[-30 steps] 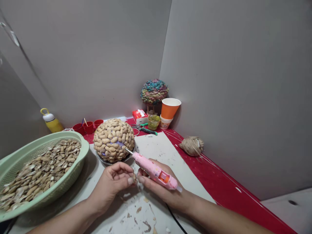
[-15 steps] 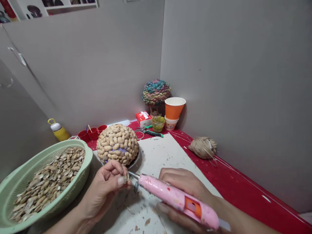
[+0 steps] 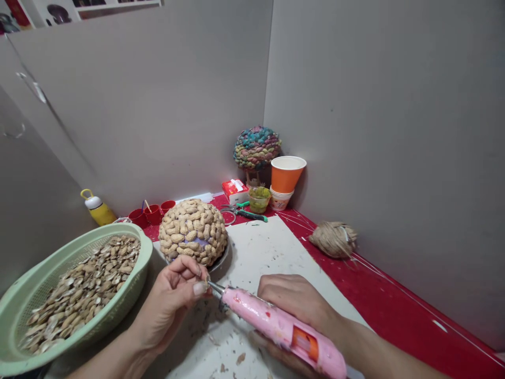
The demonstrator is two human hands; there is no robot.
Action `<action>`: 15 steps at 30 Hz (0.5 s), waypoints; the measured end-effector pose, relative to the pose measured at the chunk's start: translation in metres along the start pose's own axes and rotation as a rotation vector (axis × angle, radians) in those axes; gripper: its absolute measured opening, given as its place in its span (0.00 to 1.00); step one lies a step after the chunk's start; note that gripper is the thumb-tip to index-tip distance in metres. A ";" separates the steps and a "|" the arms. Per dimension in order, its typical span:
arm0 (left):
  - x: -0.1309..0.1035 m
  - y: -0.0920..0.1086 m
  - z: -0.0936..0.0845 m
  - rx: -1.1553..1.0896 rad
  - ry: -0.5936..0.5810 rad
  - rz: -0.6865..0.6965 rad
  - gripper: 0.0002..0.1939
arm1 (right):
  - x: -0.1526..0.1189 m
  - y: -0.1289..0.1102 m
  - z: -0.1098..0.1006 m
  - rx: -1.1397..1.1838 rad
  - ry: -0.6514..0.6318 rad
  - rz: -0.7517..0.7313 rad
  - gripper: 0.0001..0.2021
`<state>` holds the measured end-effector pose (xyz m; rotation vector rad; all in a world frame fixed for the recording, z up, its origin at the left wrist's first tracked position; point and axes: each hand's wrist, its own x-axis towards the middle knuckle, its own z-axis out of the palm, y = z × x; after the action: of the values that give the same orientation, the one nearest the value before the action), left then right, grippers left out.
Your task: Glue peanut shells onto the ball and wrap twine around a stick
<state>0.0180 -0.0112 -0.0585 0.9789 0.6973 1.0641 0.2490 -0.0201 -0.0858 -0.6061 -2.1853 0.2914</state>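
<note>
nearest to me, the right hand [image 3: 303, 300] has its grip closed around a pink glue gun [image 3: 272, 321], its orange window facing up; the handle under the palm is hidden. the gun points toward the left hand [image 3: 173, 295], whose grip is pinched, thumb against fingertips, on a small bit of shell [image 3: 205, 279], mostly covered by the fingers. the metal nozzle [image 3: 216, 287] comes right up to that bit; i can't tell whether it touches. below them, brown scraps [image 3: 240, 359] litter a pale sheet [image 3: 272, 245] laid over the red desk [image 3: 394, 321]. off to the left, a green basket [image 3: 147, 250] carries a heap of loose shells [image 3: 82, 289]. just beyond the left hand sits a dome covered in peanuts [image 3: 193, 226], a purple patch showing on its near side, resting in a shallow dish [image 3: 226, 258]. over to the right lies a ball of twine [image 3: 333, 239]. farther back i see green-handled pliers [image 3: 252, 215], three red cups [image 3: 152, 215], a tilted yellow bottle [image 3: 101, 212], a tub of something yellow-green [image 3: 259, 201], a red and white box [image 3: 235, 190] and stacked paper cups [image 3: 286, 173], orange on top. behind these, near the corner of the grey walls [image 3: 374, 105], stands a many-coloured tree-like ornament [image 3: 257, 148].
</note>
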 end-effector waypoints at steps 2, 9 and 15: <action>0.000 0.000 0.000 0.010 0.006 -0.005 0.08 | 0.000 0.000 0.000 -0.019 0.013 -0.011 0.13; 0.001 -0.001 0.000 0.036 0.036 -0.002 0.09 | -0.004 0.007 0.003 -0.031 -0.025 -0.014 0.15; 0.001 -0.002 0.000 0.052 0.034 -0.002 0.09 | -0.002 0.005 0.002 -0.066 -0.023 0.001 0.16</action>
<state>0.0192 -0.0109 -0.0601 1.0063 0.7567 1.0672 0.2498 -0.0166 -0.0904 -0.6434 -2.2240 0.2293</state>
